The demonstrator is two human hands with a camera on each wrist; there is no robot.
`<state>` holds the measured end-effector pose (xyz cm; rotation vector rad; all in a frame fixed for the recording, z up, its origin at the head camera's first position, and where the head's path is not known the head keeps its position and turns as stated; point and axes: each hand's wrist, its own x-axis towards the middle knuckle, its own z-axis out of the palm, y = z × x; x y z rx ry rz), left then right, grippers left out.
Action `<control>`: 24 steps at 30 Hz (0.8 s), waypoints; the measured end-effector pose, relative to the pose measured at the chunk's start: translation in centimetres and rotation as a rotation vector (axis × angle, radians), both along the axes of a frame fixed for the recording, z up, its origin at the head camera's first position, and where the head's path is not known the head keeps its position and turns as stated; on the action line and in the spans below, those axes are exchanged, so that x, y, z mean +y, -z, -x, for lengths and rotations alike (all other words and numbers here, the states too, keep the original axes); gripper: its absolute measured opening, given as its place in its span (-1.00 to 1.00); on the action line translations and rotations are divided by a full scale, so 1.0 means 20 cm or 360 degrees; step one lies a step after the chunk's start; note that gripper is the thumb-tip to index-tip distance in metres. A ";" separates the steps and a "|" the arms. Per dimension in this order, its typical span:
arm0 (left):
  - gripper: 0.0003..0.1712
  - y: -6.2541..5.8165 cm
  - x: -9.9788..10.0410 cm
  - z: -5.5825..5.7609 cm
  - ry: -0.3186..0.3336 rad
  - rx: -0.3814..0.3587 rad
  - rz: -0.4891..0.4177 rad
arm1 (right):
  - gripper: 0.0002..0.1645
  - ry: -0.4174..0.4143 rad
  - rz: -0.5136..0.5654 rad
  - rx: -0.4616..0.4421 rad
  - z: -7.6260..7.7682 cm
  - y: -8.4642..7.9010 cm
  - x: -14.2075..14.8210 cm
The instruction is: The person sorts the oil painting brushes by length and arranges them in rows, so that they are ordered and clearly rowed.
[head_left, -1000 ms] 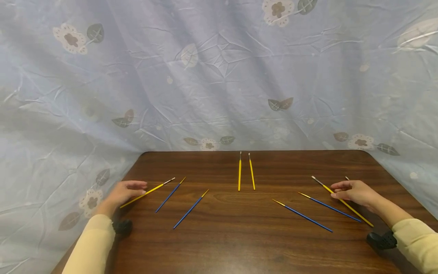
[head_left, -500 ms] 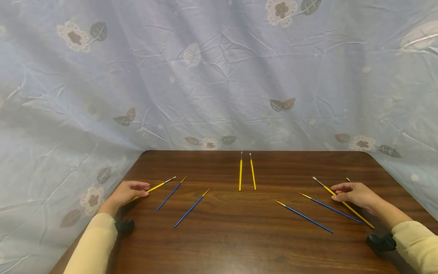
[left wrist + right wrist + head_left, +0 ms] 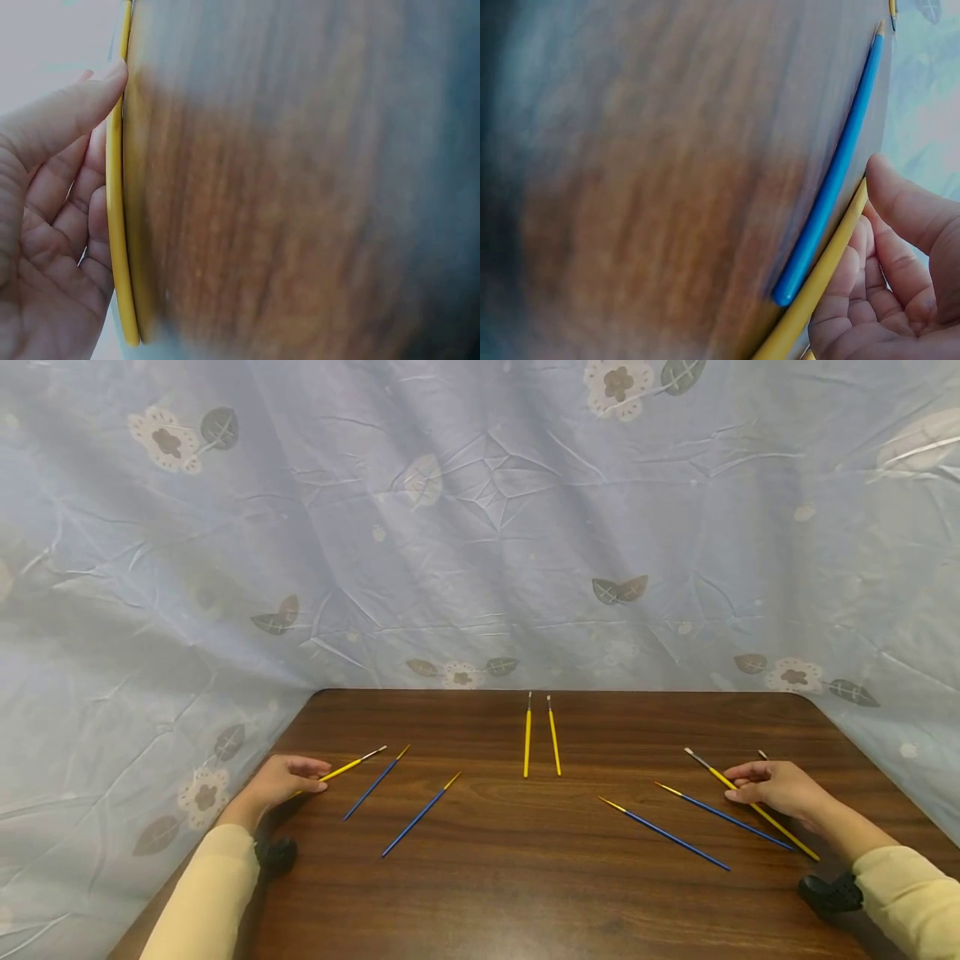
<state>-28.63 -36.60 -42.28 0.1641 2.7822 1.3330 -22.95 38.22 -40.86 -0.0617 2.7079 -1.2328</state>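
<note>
In the head view, my left hand (image 3: 277,785) pinches a yellow paintbrush (image 3: 343,769) at the table's left side, its bristles pointing away to the right. The thumb and fingers meet on the yellow handle (image 3: 115,180) in the left wrist view. On the right side, my right hand (image 3: 780,789) pinches another yellow paintbrush (image 3: 776,821) between thumb and fingers. Both brushes appear to lie on or very near the tabletop. A further yellow brush is mostly hidden behind the right hand; its pale tip (image 3: 762,755) shows. Beside the right hand's brush lies a blue paintbrush (image 3: 832,176).
Two yellow paintbrushes, a left one (image 3: 527,743) and a right one (image 3: 554,742), lie at the back middle of the brown table (image 3: 495,893). Blue paintbrushes lie inward of each hand, such as one at left (image 3: 420,817) and one at right (image 3: 667,835). A patterned curtain (image 3: 480,527) surrounds the table.
My left hand has shifted slightly rightward along its yellow paintbrush, and the handle's near end has become covered. The right hand has hardly moved. The head view has shifted a little.
</note>
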 end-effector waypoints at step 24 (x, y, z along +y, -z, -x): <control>-0.56 0.01 0.00 0.01 -0.0015 0.0023 -0.0048 | -0.39 0.0060 -0.0084 0.0016 0.02 0.00 -0.01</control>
